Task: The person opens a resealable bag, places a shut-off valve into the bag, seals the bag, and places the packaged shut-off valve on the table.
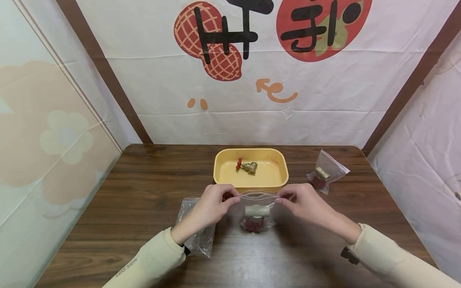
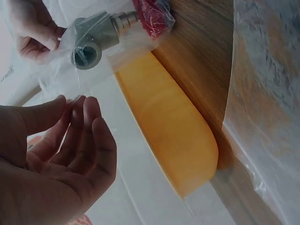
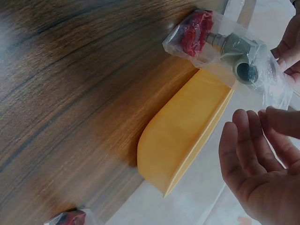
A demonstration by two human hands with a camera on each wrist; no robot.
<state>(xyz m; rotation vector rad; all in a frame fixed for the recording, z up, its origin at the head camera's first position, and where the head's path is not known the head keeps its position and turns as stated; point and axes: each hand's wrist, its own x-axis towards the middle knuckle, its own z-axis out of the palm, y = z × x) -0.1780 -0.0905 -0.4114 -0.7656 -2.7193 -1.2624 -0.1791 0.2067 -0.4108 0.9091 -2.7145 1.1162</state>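
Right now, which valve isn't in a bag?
The bare valve in the yellow tray. The other two sit inside the held bag and the far-right bag.

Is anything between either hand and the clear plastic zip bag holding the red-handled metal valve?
Nothing visible: the left hand and right hand each pinch a top corner of the bag. The yellow rectangular tray sits beyond it.
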